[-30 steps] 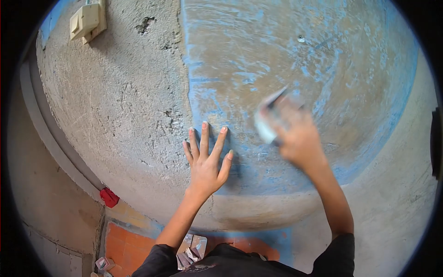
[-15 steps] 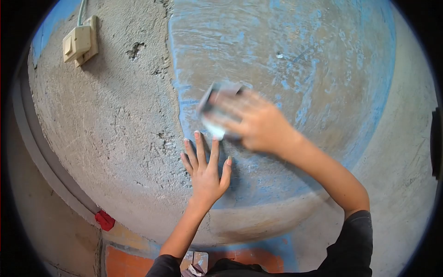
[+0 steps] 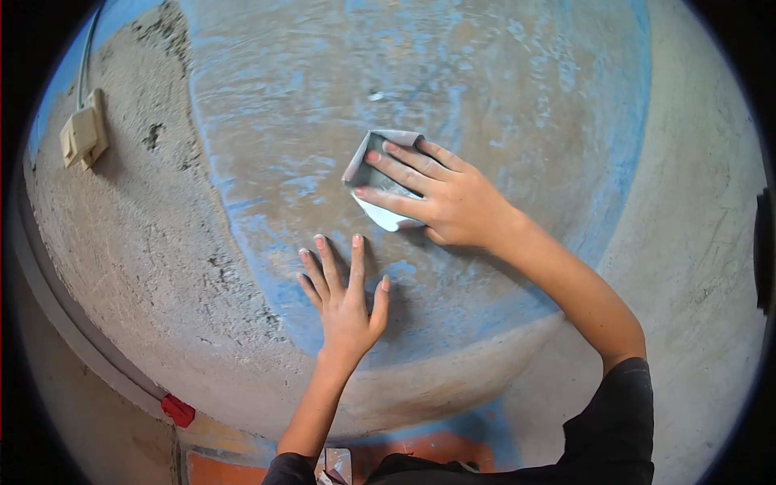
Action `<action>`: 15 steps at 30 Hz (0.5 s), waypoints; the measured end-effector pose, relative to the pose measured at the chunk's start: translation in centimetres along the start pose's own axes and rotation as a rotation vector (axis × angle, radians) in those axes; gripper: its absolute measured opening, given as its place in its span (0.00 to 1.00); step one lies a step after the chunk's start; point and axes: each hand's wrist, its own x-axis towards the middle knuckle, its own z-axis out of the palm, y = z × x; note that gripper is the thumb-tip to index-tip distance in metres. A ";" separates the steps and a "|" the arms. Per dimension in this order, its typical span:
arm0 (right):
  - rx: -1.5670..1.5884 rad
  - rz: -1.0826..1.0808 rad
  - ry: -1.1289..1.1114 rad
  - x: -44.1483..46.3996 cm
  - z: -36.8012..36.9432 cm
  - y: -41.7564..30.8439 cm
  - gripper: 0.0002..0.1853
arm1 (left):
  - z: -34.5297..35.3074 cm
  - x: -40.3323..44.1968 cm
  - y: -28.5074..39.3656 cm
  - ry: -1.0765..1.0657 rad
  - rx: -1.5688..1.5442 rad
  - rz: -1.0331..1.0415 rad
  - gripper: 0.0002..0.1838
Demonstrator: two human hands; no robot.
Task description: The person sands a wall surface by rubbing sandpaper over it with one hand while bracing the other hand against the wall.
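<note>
My right hand (image 3: 453,194) lies over a sheet of sandpaper (image 3: 384,212), its fingers pressing the sheet against the wall. The sheet's edges curl up at the top and left. Below and to the left, my left hand (image 3: 343,311) rests with fingers spread and touches the wall, holding nothing. Both hands are on a grey-brown wall patch (image 3: 311,121) with worn streaks of blue paint. What the sandpaper's underside looks like is hidden.
A cream switch box (image 3: 81,139) with a cable is fixed to the rough bare plaster (image 3: 174,218) at left. A red object (image 3: 178,410) lies at the wall's foot. Orange-and-blue floor (image 3: 222,469) shows below, with a small pale object (image 3: 338,462) near my body.
The view has swung, so the switch box and the plaster edge appear farther left. Both hands have shifted right along the wall. The sandpaper, blurred before, now looks sharp.
</note>
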 end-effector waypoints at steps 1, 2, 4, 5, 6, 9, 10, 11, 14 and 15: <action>-0.073 0.006 -0.002 -1.4 -0.8 1.9 0.27 | 0.5 0.4 0.9 0.016 -0.020 0.000 0.39; -0.165 0.199 0.145 -2.5 -1.4 3.4 0.28 | 1.0 0.7 1.7 0.027 -0.039 0.001 0.38; -0.353 0.575 0.443 -4.2 -2.7 5.8 0.29 | 2.1 1.1 3.6 0.033 -0.066 0.003 0.37; -0.405 0.536 0.388 -5.3 -2.8 5.7 0.28 | 2.6 1.4 4.6 0.028 -0.072 0.010 0.38; -0.274 0.368 0.258 -6.6 -2.8 5.4 0.29 | 3.1 1.7 5.6 0.019 -0.077 0.018 0.38; -0.064 0.053 -0.019 -10.8 -3.7 7.0 0.31 | 5.2 2.6 8.9 -0.002 -0.001 0.029 0.38; -0.139 0.231 0.134 -11.7 -4.1 8.3 0.33 | 5.8 2.8 9.9 -0.021 0.006 0.045 0.38; -0.219 0.403 0.287 -12.5 -4.5 9.6 0.35 | 6.5 3.2 11.0 -0.033 0.011 0.060 0.38; -0.218 0.373 0.221 -14.8 -5.5 10.3 0.33 | 8.4 4.0 14.6 -0.056 -0.002 0.074 0.37; -0.114 0.212 0.112 -16.0 -5.6 10.9 0.32 | 9.0 4.4 15.7 -0.062 -0.011 0.078 0.36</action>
